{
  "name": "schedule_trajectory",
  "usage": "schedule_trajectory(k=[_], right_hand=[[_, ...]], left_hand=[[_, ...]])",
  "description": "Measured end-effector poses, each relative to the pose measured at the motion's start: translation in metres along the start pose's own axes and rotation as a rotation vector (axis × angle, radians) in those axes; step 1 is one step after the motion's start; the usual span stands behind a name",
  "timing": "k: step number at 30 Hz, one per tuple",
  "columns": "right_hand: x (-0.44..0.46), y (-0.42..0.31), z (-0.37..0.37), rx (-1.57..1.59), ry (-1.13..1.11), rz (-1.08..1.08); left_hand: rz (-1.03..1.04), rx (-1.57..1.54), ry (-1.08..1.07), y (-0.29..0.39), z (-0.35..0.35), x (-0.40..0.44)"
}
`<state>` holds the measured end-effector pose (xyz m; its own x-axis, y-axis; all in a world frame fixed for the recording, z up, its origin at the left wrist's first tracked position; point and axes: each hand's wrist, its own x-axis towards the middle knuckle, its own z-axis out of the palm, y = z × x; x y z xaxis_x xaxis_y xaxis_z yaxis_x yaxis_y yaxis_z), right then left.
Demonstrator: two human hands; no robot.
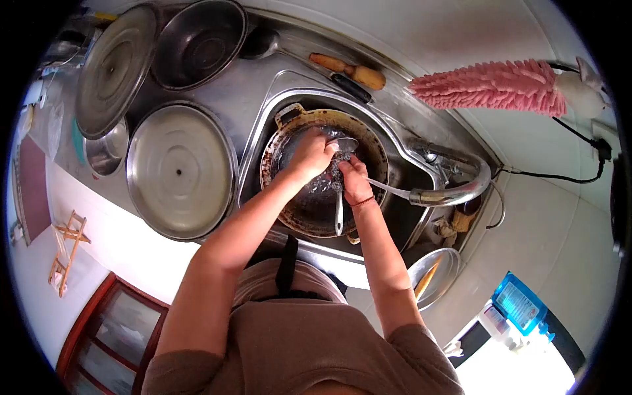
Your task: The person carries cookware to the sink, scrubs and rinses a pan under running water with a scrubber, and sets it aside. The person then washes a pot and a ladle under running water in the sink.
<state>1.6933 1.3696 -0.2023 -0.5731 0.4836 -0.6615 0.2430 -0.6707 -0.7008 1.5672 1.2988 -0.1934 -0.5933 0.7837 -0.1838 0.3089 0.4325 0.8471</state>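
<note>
Both of my hands are over a large, brown-stained pan (384, 155) in the sink. My left hand (311, 158) has its fingers closed at the rim of a round metal utensil head (347, 142). Close against it, my right hand (355, 181) is closed on a dark, curly wire scrubber (341, 158). A pale metal handle (339, 214) points down toward me from below the hands; whether it joins the round head is hidden. Water runs from the curved faucet (461, 194) onto my right hand and into the pan.
The sink (411, 214) surrounds the pan. Left on the counter are a large round lid (178, 171), another lid (115, 69) and a dark bowl (201, 46). Behind lie a ladle (260, 43) and a wooden rolling pin (349, 69). A pink duster (490, 87) hangs right.
</note>
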Motion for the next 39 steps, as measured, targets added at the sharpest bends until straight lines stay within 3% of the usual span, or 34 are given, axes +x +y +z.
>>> schedule_trajectory(k=[1,2,3,5,6,7,9,10,11,12,15,17,19,22,25,27,29,30,31,33,35,37,38,39], right_hand=[[-0.006,-0.003,0.001,0.066,-0.029,0.057],[-0.012,-0.005,0.003,0.033,0.011,0.072],[-0.017,-0.001,0.000,0.031,0.008,0.072],[-0.025,0.015,-0.017,-0.188,-0.061,0.031],[-0.029,0.020,-0.025,-0.348,-0.122,-0.079],[-0.034,0.024,-0.033,-0.270,-0.151,0.013],[-0.046,0.021,-0.041,-0.328,-0.183,-0.023],[-0.054,0.010,-0.049,-0.633,-0.187,0.077],[-0.056,0.023,-0.061,-0.708,-0.196,-0.080],[-0.059,0.035,-0.076,-0.597,-0.113,-0.015],[-0.072,0.018,-0.102,-0.291,0.199,-0.004],[-0.090,-0.019,-0.096,-0.120,0.406,-0.113],[-0.081,-0.019,-0.146,-0.126,0.503,-0.265],[-0.076,-0.056,-0.195,-0.374,0.549,-0.551],[-0.073,-0.084,-0.214,-0.551,0.547,-0.494],[-0.061,-0.081,-0.203,-0.615,0.468,-0.623],[-0.048,-0.081,-0.197,-1.029,0.593,-0.553],[-0.050,-0.089,-0.175,-0.815,0.494,-0.544],[-0.056,-0.099,-0.133,-0.805,0.481,-0.731],[-0.049,-0.104,-0.139,-0.715,0.525,-0.645],[-0.040,-0.112,-0.162,-0.486,0.415,-0.280],[-0.024,-0.089,-0.235,-0.429,0.406,-0.095],[-0.029,-0.088,-0.223,-0.275,0.345,-0.256],[-0.032,-0.090,-0.213,-0.284,0.350,-0.250]], left_hand=[[0.042,-0.009,0.053,0.002,-0.001,0.003],[-0.081,-0.041,0.038,0.006,-0.003,0.008],[-0.359,-0.143,-0.223,0.033,-0.032,0.017],[-0.217,-0.178,0.017,0.022,-0.038,0.030],[-0.104,-0.017,0.137,0.015,-0.040,0.036],[-0.093,-0.176,0.086,-0.006,-0.037,0.050],[-0.099,-0.329,0.324,0.003,-0.057,0.056],[-0.115,-0.485,0.347,0.002,-0.069,0.063],[-0.129,-0.641,0.370,0.000,-0.082,0.069],[-0.227,-0.749,0.387,0.018,-0.104,0.066],[-0.178,-0.662,0.425,0.035,-0.168,0.065],[-0.175,-0.634,0.483,0.027,-0.212,0.065],[-0.194,-0.554,0.506,0.029,-0.258,0.064],[-0.393,-0.364,0.365,0.008,-0.317,0.073],[-0.521,-0.258,0.241,-0.014,-0.345,0.084],[-0.678,-0.170,0.171,-0.036,-0.350,0.094],[-0.827,-0.119,0.100,-0.075,-0.347,0.119],[-0.811,-0.096,0.091,-0.074,-0.345,0.123],[-0.800,-0.071,0.077,-0.070,-0.338,0.127],[-0.801,-0.017,0.153,-0.068,-0.326,0.137],[-0.768,0.017,0.168,-0.071,-0.316,0.143],[-0.760,0.018,0.243,-0.064,-0.309,0.142],[-0.763,-0.006,0.283,-0.067,-0.307,0.144],[-0.766,-0.030,0.312,-0.070,-0.302,0.145]])
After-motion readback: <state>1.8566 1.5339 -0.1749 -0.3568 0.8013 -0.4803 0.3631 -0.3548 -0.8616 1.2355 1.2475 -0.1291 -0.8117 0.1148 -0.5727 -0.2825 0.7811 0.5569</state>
